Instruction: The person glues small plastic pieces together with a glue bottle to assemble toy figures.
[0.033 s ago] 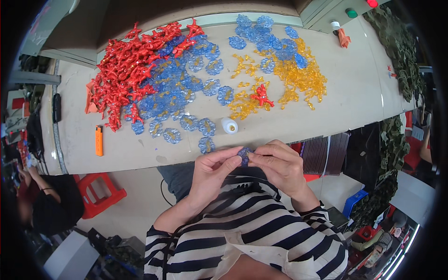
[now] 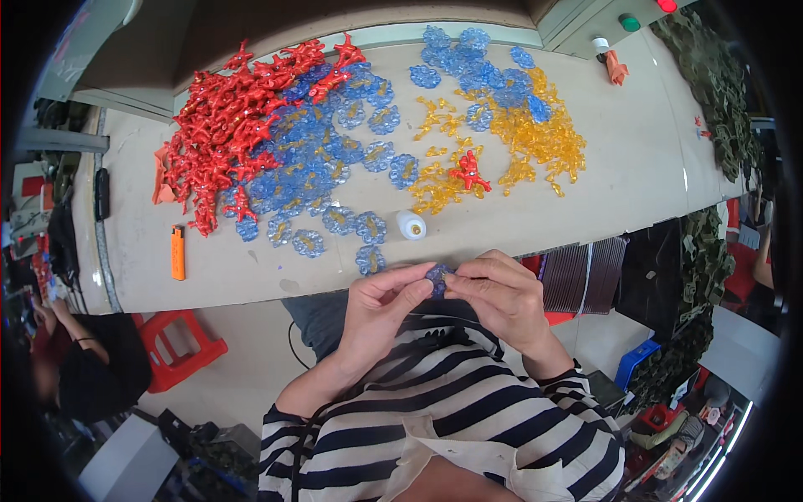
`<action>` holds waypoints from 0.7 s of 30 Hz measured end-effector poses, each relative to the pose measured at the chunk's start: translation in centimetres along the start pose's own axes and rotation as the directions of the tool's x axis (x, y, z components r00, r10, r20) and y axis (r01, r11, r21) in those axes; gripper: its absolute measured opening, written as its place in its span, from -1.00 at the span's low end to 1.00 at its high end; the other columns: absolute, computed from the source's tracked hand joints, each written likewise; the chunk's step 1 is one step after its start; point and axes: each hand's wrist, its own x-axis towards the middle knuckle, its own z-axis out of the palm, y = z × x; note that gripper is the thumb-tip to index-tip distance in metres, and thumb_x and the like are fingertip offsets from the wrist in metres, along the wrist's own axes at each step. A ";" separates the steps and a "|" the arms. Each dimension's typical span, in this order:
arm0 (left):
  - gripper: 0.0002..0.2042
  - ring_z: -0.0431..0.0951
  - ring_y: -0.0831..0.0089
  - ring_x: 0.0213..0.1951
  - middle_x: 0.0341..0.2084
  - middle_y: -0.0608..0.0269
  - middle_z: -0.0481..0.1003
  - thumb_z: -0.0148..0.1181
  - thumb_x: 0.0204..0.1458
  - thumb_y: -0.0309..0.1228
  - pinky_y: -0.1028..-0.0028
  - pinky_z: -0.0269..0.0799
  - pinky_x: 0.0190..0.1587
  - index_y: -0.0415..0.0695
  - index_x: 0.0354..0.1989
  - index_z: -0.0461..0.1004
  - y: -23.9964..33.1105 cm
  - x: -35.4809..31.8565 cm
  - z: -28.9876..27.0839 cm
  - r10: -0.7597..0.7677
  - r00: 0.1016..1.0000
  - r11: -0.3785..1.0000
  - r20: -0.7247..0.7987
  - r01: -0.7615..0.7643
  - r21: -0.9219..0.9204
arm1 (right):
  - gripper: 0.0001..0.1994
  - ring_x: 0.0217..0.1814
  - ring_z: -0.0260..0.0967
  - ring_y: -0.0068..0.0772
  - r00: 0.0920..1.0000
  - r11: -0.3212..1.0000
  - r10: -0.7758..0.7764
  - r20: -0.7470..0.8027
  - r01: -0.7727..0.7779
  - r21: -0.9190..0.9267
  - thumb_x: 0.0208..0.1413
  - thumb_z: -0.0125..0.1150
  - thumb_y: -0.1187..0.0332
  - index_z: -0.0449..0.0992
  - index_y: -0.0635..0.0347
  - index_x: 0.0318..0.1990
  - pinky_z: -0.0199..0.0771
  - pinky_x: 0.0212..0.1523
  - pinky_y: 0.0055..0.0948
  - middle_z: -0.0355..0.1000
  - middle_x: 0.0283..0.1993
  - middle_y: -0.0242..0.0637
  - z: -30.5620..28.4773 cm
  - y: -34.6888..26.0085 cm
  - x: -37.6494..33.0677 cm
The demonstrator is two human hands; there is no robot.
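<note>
Just off the table's near edge, my left hand (image 2: 381,309) pinches a translucent blue flower-shaped plastic piece (image 2: 437,274) between thumb and forefinger. My right hand (image 2: 503,299) closes its fingertips on the piece's right side; whether they also hold some smaller part cannot be made out. Straight beyond the hands lies a small white bottle (image 2: 411,225) with a yellowish tip. Left of it, similar blue flower pieces (image 2: 308,243), many with yellow bits in their middles, spread into a large heap. Small yellow plastic parts (image 2: 544,138) and a lone red figure (image 2: 470,171) lie beyond the bottle to the right.
A pile of red figures (image 2: 222,117) covers the table's (image 2: 636,159) far left. More blue pieces (image 2: 456,54) sit at the back. An orange lighter (image 2: 177,253) lies at left. A red stool (image 2: 180,347) and another person (image 2: 92,360) are beyond the left edge.
</note>
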 end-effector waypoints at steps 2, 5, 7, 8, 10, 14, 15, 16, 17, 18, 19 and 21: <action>-0.76 0.50 0.57 -0.23 -0.22 0.17 0.52 0.11 0.04 -0.63 0.62 0.41 -0.11 -0.30 -0.09 0.47 0.2 0.1 0.1 0.054 0.999 0.998 0.007 -0.054 0.027 | -0.75 -0.44 0.38 -0.35 1.000 1.000 0.003 0.004 -0.003 0.002 -0.36 0.38 0.59 0.58 0.29 -0.38 0.40 -0.45 -0.49 0.45 -0.42 -0.26 0.0 0.0 0.1; -0.77 0.50 0.57 -0.23 -0.22 0.18 0.51 0.11 0.04 -0.63 0.62 0.41 -0.11 -0.30 -0.10 0.47 0.2 0.1 0.0 0.072 0.997 0.997 0.018 -0.072 0.039 | -0.78 -0.43 0.37 -0.32 1.000 0.999 0.005 0.028 -0.006 0.033 -0.32 0.33 0.62 0.55 0.33 -0.39 0.41 -0.44 -0.46 0.43 -0.40 -0.23 0.0 -0.1 0.3; -0.77 0.50 0.57 -0.23 -0.22 0.17 0.51 0.10 0.04 -0.63 0.63 0.41 -0.11 -0.30 -0.10 0.47 0.3 0.1 0.0 0.066 0.998 0.997 0.014 -0.067 0.030 | -0.80 -0.42 0.35 -0.28 0.999 0.998 0.005 0.046 -0.008 0.061 -0.29 0.28 0.64 0.54 0.37 -0.39 0.41 -0.42 -0.42 0.41 -0.39 -0.21 0.0 0.0 0.3; -0.77 0.50 0.57 -0.23 -0.22 0.17 0.51 0.10 0.04 -0.63 0.63 0.41 -0.12 -0.31 -0.11 0.48 0.4 0.0 0.0 0.061 0.998 0.998 0.009 -0.061 0.020 | -0.79 -0.43 0.37 -0.31 0.999 0.998 0.022 0.043 -0.025 0.061 -0.31 0.32 0.62 0.55 0.33 -0.39 0.41 -0.44 -0.45 0.43 -0.40 -0.23 0.1 0.0 0.4; -0.78 0.51 0.53 -0.24 -0.24 0.15 0.52 0.11 0.03 -0.63 0.58 0.43 -0.13 -0.31 -0.12 0.48 0.5 0.0 0.1 0.057 0.998 0.998 -0.013 -0.057 0.023 | -0.78 -0.45 0.38 -0.35 0.999 0.997 0.036 0.039 -0.039 0.063 -0.33 0.37 0.60 0.57 0.29 -0.40 0.40 -0.46 -0.48 0.46 -0.42 -0.25 0.2 0.0 0.6; -0.78 0.52 0.50 -0.27 -0.27 0.12 0.54 0.12 0.02 -0.63 0.54 0.45 -0.15 -0.31 -0.13 0.49 0.7 -0.2 0.0 0.056 0.997 0.998 -0.060 -0.055 0.009 | -0.78 -0.43 0.38 -0.35 0.997 0.994 0.053 0.055 -0.058 0.092 -0.33 0.36 0.60 0.56 0.31 -0.40 0.41 -0.45 -0.48 0.45 -0.42 -0.26 0.3 -0.3 1.1; -0.78 0.52 0.50 -0.27 -0.27 0.12 0.54 0.12 0.02 -0.63 0.54 0.45 -0.15 -0.31 -0.13 0.49 0.7 -0.3 -0.1 0.058 0.997 0.998 -0.060 -0.057 0.012 | -0.78 -0.43 0.38 -0.34 0.996 0.993 0.062 0.058 -0.067 0.095 -0.33 0.36 0.59 0.56 0.31 -0.40 0.41 -0.44 -0.47 0.45 -0.43 -0.26 0.4 -0.3 1.1; -0.78 0.51 0.50 -0.28 -0.28 0.12 0.54 0.12 0.01 -0.63 0.54 0.45 -0.16 -0.31 -0.13 0.49 0.7 -0.3 -0.1 0.052 0.996 0.999 -0.071 -0.051 0.012 | -0.78 -0.43 0.38 -0.34 0.997 0.993 0.060 0.056 -0.065 0.096 -0.33 0.36 0.59 0.56 0.31 -0.40 0.41 -0.44 -0.47 0.45 -0.43 -0.26 0.5 -0.4 1.1; -0.78 0.51 0.50 -0.29 -0.28 0.12 0.54 0.13 0.01 -0.63 0.54 0.45 -0.17 -0.31 -0.13 0.49 0.7 -0.3 -0.2 0.046 0.996 0.999 -0.081 -0.045 0.011 | -0.79 -0.43 0.38 -0.34 0.997 0.994 0.060 0.054 -0.065 0.086 -0.33 0.36 0.59 0.56 0.32 -0.41 0.41 -0.44 -0.47 0.45 -0.43 -0.26 0.6 -0.4 1.2; -0.78 0.51 0.50 -0.29 -0.28 0.12 0.54 0.13 0.01 -0.63 0.54 0.45 -0.17 -0.31 -0.13 0.49 0.7 -0.4 -0.2 0.049 0.995 0.999 -0.083 -0.048 0.013 | -0.80 -0.43 0.38 -0.34 0.997 0.995 0.060 0.054 -0.064 0.076 -0.33 0.36 0.59 0.56 0.32 -0.42 0.41 -0.44 -0.47 0.45 -0.43 -0.26 0.6 -0.5 1.2; -0.78 0.51 0.50 -0.30 -0.29 0.12 0.54 0.13 0.01 -0.63 0.54 0.45 -0.18 -0.31 -0.13 0.49 0.7 -0.5 -0.2 0.058 0.995 0.998 -0.082 -0.057 0.013 | -0.80 -0.43 0.38 -0.34 0.997 0.995 0.057 0.053 -0.061 0.077 -0.33 0.36 0.59 0.56 0.32 -0.42 0.41 -0.44 -0.47 0.45 -0.43 -0.26 0.6 -0.6 1.3; -0.78 0.51 0.50 -0.31 -0.29 0.13 0.54 0.13 0.01 -0.63 0.54 0.45 -0.20 -0.31 -0.13 0.49 0.7 -0.5 -0.3 0.070 0.994 0.998 -0.081 -0.069 0.014 | -0.81 -0.43 0.38 -0.34 0.996 0.996 0.067 0.060 -0.071 0.057 -0.32 0.37 0.58 0.56 0.31 -0.42 0.41 -0.44 -0.46 0.45 -0.43 -0.26 0.6 -0.7 1.4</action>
